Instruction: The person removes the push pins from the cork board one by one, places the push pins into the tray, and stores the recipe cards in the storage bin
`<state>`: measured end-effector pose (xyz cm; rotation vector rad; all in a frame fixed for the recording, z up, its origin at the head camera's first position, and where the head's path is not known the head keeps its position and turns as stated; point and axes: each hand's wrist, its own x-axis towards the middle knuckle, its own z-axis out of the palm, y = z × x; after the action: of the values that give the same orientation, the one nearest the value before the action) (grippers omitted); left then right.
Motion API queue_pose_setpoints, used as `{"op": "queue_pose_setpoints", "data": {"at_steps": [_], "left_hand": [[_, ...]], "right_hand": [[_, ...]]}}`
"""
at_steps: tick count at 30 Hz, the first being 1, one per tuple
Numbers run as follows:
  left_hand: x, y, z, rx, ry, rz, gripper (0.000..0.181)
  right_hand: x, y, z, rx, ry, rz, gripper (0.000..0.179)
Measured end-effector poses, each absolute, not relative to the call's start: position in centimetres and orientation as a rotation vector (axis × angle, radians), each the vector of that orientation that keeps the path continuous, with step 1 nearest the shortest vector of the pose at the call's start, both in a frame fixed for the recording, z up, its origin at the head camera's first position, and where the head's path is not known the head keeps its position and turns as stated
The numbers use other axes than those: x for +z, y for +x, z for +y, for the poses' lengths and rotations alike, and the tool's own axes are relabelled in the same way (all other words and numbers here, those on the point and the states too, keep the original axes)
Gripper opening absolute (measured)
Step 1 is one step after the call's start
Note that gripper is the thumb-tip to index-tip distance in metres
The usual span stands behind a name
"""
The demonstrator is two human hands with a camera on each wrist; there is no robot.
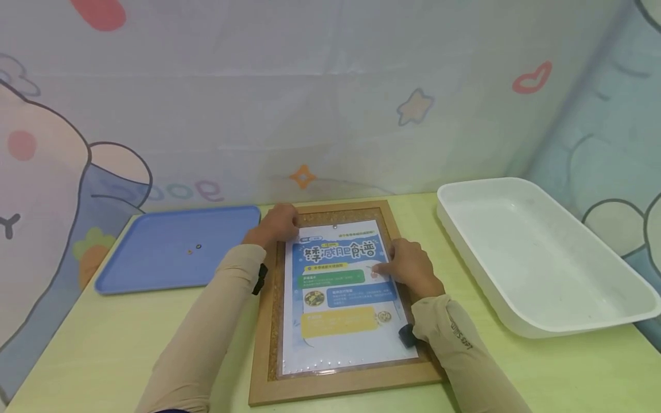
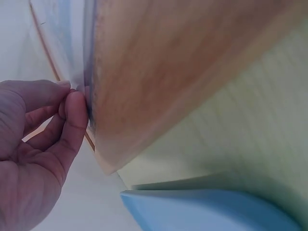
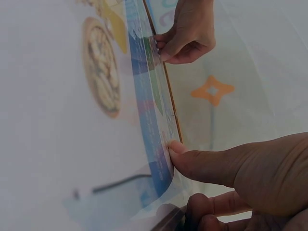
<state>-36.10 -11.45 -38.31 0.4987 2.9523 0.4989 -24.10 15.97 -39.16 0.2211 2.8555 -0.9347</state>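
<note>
A laminated poster (image 1: 343, 332) with blue, green and yellow blocks lies on a wood-framed cork board (image 1: 299, 390). A small round tack (image 1: 334, 226) sits at the poster's top middle. At the poster's top-left corner, my left hand (image 1: 279, 222) has thumb and fingertips pinched together against the sheet. It seems to pinch a tiny tack there, hidden by the fingers (image 2: 74, 110). My right hand (image 1: 411, 267) rests at the right edge of the board, its thumb pressing the poster. In the right wrist view, the other fingers (image 3: 197, 209) bend beside the edge, partly out of sight.
Left of the board lies a blue tray (image 1: 150, 241) holding a small dark ring-shaped piece (image 1: 198, 246) and a brassy one (image 1: 190, 252). To the right stands a deep white tub (image 1: 537, 252). Behind the pale yellow table (image 1: 170, 338) hangs a cartoon-printed cloth (image 1: 330, 115).
</note>
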Motion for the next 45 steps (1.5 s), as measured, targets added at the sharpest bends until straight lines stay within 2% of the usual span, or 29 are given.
{"op": "queue_pose_setpoints", "data": {"at_steps": [11, 16, 21, 24, 30, 33, 40, 45], "left_hand": [[-38.7, -35.4, -14.4, 1.019, 0.453, 2.785, 0.008], [-38.1, -34.8, -15.6, 1.464, 0.304, 2.476, 0.017], [-37.7, -34.4, -16.4, 1.719, 0.129, 2.228, 0.028], [-37.4, -34.0, -17.1, 1.773, 0.058, 2.169, 0.027], [-36.5, -33.1, -19.4, 1.780, -0.075, 2.195, 0.009], [-36.1, -32.8, -20.7, 1.742, -0.133, 2.236, 0.007], [-35.4, -32.1, -22.9, 1.631, -0.238, 2.319, 0.038], [-35.0, -31.8, -24.4, 1.675, -0.271, 2.291, 0.031]], "right_hand": [[-39.5, -24.2, 15.7, -0.949, 0.222, 2.836, 0.037], [-39.3, -24.3, 15.7, -0.951, 0.233, 2.837, 0.037], [-39.3, -24.3, 15.8, -0.959, 0.232, 2.837, 0.037], [-39.4, -24.4, 15.8, -0.957, 0.222, 2.835, 0.037], [-39.3, -24.6, 15.8, -0.944, 0.208, 2.840, 0.036], [-39.3, -24.8, 15.7, -0.939, 0.199, 2.843, 0.037], [-39.2, -24.9, 15.7, -0.929, 0.202, 2.836, 0.037], [-39.1, -24.9, 15.8, -0.917, 0.195, 2.835, 0.038]]}}
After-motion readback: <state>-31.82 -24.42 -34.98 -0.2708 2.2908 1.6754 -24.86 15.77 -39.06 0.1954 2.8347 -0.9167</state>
